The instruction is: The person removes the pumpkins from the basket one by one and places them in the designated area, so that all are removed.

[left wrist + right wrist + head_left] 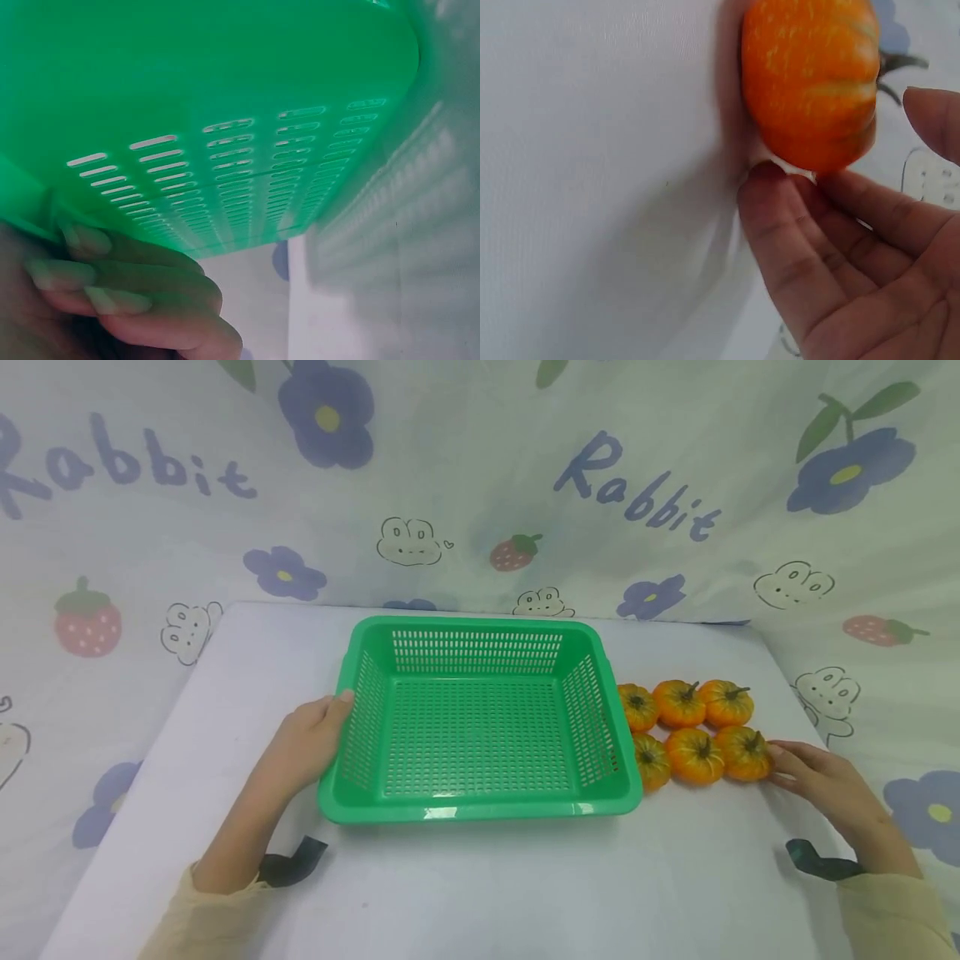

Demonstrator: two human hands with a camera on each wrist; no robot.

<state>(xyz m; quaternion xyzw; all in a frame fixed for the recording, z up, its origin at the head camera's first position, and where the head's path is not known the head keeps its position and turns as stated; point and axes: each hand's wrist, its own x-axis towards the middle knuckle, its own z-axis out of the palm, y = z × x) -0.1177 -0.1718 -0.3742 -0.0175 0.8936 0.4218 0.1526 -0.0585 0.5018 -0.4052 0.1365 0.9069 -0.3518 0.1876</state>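
Note:
A green plastic basket point(477, 812) with slotted walls and nothing inside fills the middle of the head view. My left hand point(309, 745) grips its left rim; in the left wrist view the fingers point(161, 289) curl under the rim beside the slotted side. To the basket's right lie several small orange pumpkins in two rows, the leftmost ones partly hidden by its edge. At the near row's right end, my right hand point(821, 781) reaches the end pumpkin point(745, 753), its extended fingertips right at the pumpkin's side and the thumb apart in the right wrist view.
The white table point(480, 893) carries everything. A cloth point(465, 460) printed with rabbits, flowers and strawberries hangs behind and along the sides. Dark straps point(821, 862) show at both wrists.

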